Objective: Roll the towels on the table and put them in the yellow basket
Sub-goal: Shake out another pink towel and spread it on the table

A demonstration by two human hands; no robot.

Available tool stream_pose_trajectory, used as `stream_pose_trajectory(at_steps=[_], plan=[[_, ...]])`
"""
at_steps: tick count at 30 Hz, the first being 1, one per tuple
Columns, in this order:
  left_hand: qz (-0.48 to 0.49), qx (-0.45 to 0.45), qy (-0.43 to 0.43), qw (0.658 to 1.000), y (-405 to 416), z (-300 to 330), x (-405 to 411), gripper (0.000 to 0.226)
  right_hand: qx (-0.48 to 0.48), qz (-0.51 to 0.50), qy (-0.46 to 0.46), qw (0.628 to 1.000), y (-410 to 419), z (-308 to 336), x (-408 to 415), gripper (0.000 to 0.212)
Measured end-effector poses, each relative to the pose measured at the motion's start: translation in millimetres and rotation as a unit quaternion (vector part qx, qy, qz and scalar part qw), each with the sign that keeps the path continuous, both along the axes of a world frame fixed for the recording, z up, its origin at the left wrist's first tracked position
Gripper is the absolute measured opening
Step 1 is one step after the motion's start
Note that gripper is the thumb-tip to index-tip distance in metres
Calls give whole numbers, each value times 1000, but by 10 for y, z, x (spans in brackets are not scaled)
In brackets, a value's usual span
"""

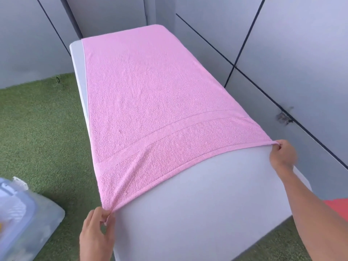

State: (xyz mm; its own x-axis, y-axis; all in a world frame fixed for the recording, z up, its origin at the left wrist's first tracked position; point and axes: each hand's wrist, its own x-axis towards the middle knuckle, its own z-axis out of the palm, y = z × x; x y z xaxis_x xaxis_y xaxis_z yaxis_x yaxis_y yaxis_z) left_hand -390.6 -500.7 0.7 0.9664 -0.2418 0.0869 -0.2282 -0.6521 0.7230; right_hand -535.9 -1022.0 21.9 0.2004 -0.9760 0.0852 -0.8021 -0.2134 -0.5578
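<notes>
A pink towel [150, 95] lies spread flat along the white table [197, 200], reaching its far end. My left hand [98, 228] pinches the towel's near left corner at the table's left edge. At the table's right edge, my right hand [282, 157] pinches the near right corner. The near hem is pulled taut between both hands, and creases run toward the left corner. No yellow basket is in view.
A clear plastic box [20, 217] with white and yellowish contents sits on the green artificial grass [41, 132] at the lower left. Grey panelled walls [291, 53] close in behind and to the right of the table. Something red [337, 206] shows at the right edge.
</notes>
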Motion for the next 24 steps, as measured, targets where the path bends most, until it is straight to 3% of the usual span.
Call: stream_pose_trajectory(at_steps=[11, 14, 16, 20, 22, 24], plan=[[33, 36, 4, 999, 282, 65, -1708, 25, 57, 64, 8, 996, 206, 118, -1132, 22], [40, 42, 12, 998, 318, 109, -1940, 25, 94, 123, 60, 986, 224, 171, -1263, 28], [45, 65, 0, 997, 301, 167, -2021, 22, 71, 180, 134, 972, 274, 234, -1289, 39], [57, 181, -21, 981, 96, 368, -1975, 45, 9, 383, 176, 907, 830, 380, -1277, 57], [1, 210, -31, 977, -102, 407, -1935, 48, 32, 451, 211, 867, 1105, 363, -1293, 57], [-65, 214, -32, 974, -274, 398, -1891, 47, 42, 454, 219, 862, 1191, 312, -1336, 57]])
